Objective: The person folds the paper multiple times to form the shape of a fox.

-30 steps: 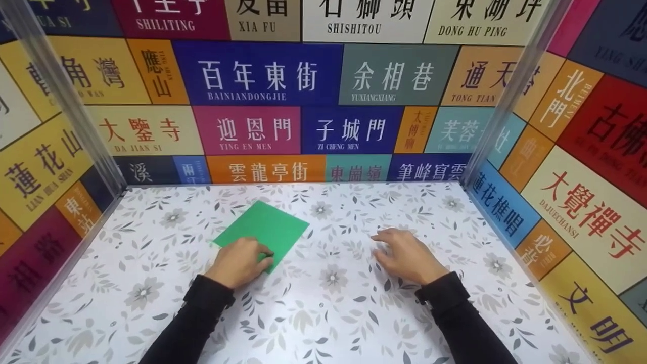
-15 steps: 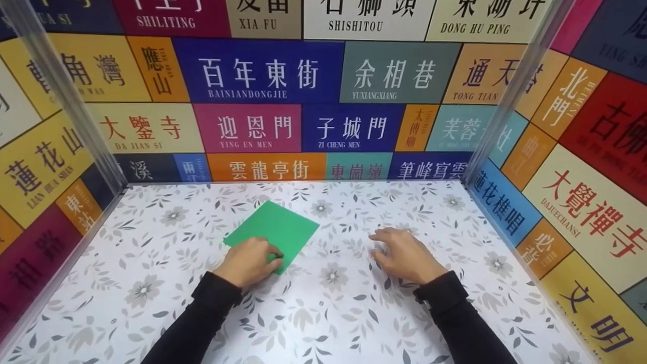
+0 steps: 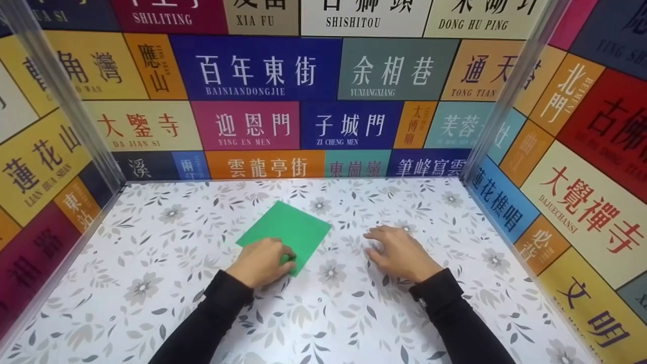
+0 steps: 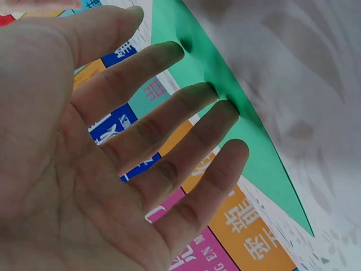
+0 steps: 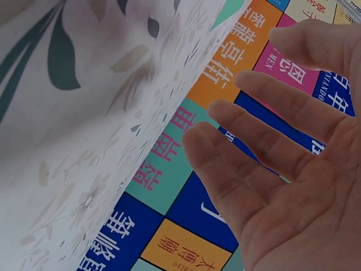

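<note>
A square of green paper point(image 3: 290, 225) lies flat on the table, turned so that one corner points to the back wall. My left hand point(image 3: 264, 260) covers its near left edge. In the left wrist view that hand point(image 4: 124, 135) has its fingers spread and fairly straight, with several fingertips pressing on the green paper point(image 4: 211, 62); the thumb stands apart from it. To the right of the paper, my right hand point(image 3: 399, 253) is just over the tablecloth and holds nothing. Its fingers look loosely extended in the right wrist view, where a green paper corner point(image 5: 228, 12) shows at the top.
A white tablecloth point(image 3: 323, 318) with grey flowers and leaves covers the table. Walls of coloured panels with Chinese lettering point(image 3: 258, 68) stand at the back and both sides. Clear strips point(image 3: 96, 126) run up the corners.
The green paper has slid to the right across the table, with my left hand moving along on it. My right hand has stayed nearly in place.
</note>
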`<act>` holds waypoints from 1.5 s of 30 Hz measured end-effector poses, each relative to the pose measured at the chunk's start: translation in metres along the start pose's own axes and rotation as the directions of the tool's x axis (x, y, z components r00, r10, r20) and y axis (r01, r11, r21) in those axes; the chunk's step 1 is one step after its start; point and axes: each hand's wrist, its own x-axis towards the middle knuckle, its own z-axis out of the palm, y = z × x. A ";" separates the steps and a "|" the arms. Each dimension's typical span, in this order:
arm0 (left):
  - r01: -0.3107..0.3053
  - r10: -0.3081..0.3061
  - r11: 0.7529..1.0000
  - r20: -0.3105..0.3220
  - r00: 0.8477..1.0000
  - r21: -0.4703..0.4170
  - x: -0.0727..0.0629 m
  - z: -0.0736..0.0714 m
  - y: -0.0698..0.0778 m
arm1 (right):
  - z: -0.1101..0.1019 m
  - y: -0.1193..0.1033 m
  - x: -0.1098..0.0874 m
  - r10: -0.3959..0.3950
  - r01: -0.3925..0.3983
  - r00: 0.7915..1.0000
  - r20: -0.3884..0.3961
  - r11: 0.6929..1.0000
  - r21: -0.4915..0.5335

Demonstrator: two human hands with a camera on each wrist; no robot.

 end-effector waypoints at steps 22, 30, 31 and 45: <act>-0.206 0.206 0.978 -0.026 0.978 -0.012 -0.006 0.013 0.024 | 0.014 -0.027 0.009 -0.141 0.142 0.990 -0.014 0.988 0.055; -0.226 0.226 0.974 -0.009 0.974 -0.017 -0.006 0.013 0.030 | 0.025 -0.035 0.021 -0.134 0.133 0.991 0.018 0.988 0.076; -0.224 0.224 0.974 -0.005 0.975 -0.023 -0.005 0.014 0.030 | 0.027 -0.036 0.023 -0.134 0.132 0.991 0.025 0.988 0.077; -0.322 0.322 0.947 -0.015 0.947 -0.002 -0.006 0.018 0.035 | 0.050 -0.042 0.024 -0.138 0.135 0.985 0.106 0.990 0.042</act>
